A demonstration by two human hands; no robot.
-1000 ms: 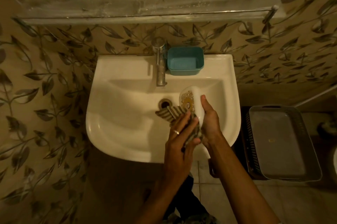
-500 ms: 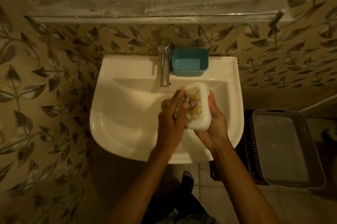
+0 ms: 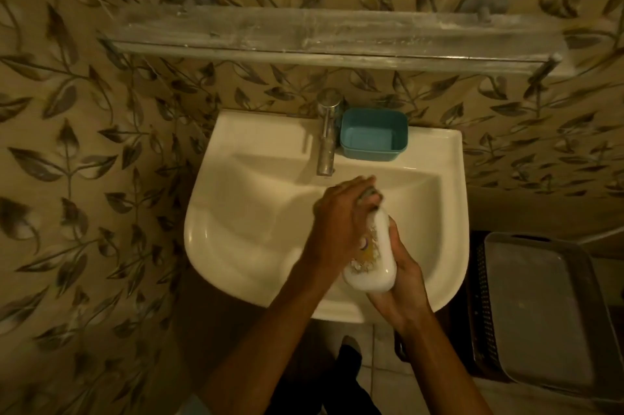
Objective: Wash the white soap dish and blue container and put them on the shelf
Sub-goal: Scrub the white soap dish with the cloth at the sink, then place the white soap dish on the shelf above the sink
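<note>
Soap dish: the white oblong plastic soap dish [image 3: 378, 252], brownish residue inside, is held tilted over the right front of the basin.
Right hand: the right hand [image 3: 403, 283] cups the dish from below and the right, fingers wrapped round it.
Left hand: the left hand [image 3: 339, 222] has its fingers curled over a blurred greyish scrub cloth [image 3: 370, 193], pressed against the dish's far end.
Blue container: the blue rectangular plastic container [image 3: 373, 134] stands upright on the sink's back ledge, just beside the tap on its right, well apart from both hands.
Open room: the left half of the white ceramic sink [image 3: 216, 228] lies bare; its front rim runs under both forearms.
In the way: the chrome tap [image 3: 326, 147] juts over the basin just beyond the left hand.
Shelf: the long cloudy glass shelf [image 3: 304, 39] with a front rail spans the wall above the sink.
Right side: a grey rectangular plastic tray [image 3: 540, 306] rests on a dark perforated basket [image 3: 479, 306] near the sink's right edge.
Room: leaf-patterned beige wallpaper [image 3: 101, 161] and pale floor tiles [image 3: 381, 340], all dimly lit.
</note>
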